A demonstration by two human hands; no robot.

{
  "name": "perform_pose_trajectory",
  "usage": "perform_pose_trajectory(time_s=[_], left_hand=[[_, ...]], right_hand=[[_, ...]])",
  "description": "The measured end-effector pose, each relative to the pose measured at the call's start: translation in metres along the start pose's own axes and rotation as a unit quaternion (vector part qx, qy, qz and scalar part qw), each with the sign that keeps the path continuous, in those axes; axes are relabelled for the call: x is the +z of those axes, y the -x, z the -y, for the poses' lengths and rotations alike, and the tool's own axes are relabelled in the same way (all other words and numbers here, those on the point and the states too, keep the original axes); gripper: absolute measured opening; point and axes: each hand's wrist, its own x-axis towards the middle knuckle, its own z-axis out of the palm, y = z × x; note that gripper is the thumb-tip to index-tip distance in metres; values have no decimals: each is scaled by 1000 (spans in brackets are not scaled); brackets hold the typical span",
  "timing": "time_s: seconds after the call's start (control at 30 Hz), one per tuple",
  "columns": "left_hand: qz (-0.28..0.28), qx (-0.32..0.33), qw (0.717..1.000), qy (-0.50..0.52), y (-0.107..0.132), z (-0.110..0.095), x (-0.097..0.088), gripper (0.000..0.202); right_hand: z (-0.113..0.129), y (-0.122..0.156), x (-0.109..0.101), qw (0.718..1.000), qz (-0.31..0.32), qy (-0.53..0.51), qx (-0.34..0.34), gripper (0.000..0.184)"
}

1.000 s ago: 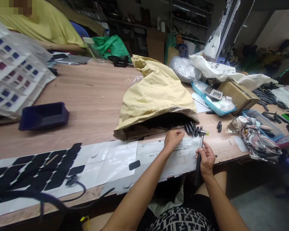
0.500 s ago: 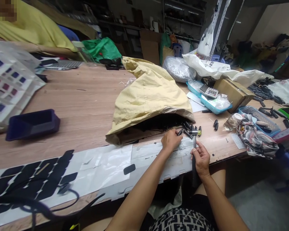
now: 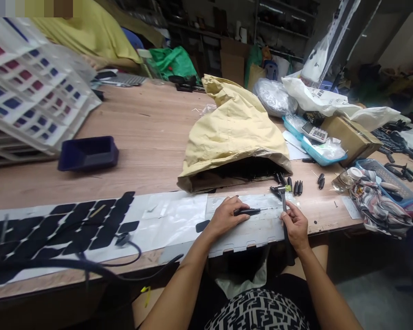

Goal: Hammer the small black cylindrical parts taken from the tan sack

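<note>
My left hand point(image 3: 227, 214) is closed on a slim black handle with a thin metal tip point(image 3: 247, 211), held level just over the worktop and pointing right. My right hand point(image 3: 296, 224) grips the dark handle of a small hammer point(image 3: 285, 211). Its metal head, with a yellowish end, is up near several small black plastic pieces point(image 3: 298, 188). Behind both hands lies a yellow cloth sack point(image 3: 236, 130), its dark mouth facing me. Pale sheeting point(image 3: 254, 229) covers the table edge beneath my hands.
A dark blue tray point(image 3: 87, 155) and a white plastic crate point(image 3: 37, 87) stand left. Flat black pads point(image 3: 106, 224) lie on white sheet, with a black cable point(image 3: 89, 265) in front. Right are a clear jar point(image 3: 344, 181), patterned cloth point(image 3: 382, 206) and blue baskets. A person in yellow sits far left.
My left hand has drawn back leftward from the black pieces, now with the slim black handle level in its fingers. The hammer stays in my right hand. The view has swung left.
</note>
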Motion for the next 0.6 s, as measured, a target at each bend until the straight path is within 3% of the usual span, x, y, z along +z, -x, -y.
perform_pose_trajectory(time_s=[0.2,0.33,0.43,0.6], left_hand=[[-23,1,1000,10,-3,0,2,17],[-33,-6,999,5,-3,-1,3,18],[-34,-12,999,9,-3,0,4,19],[-41,-15,999,7,-4,-1,4,18]], right_hand=[[14,14,7,992,92,72,-48,42],[27,20,15,964,159,149,-154,40],[33,19,19,946,175,175,-211,43],[37,18,23,937,182,187,-232,49]])
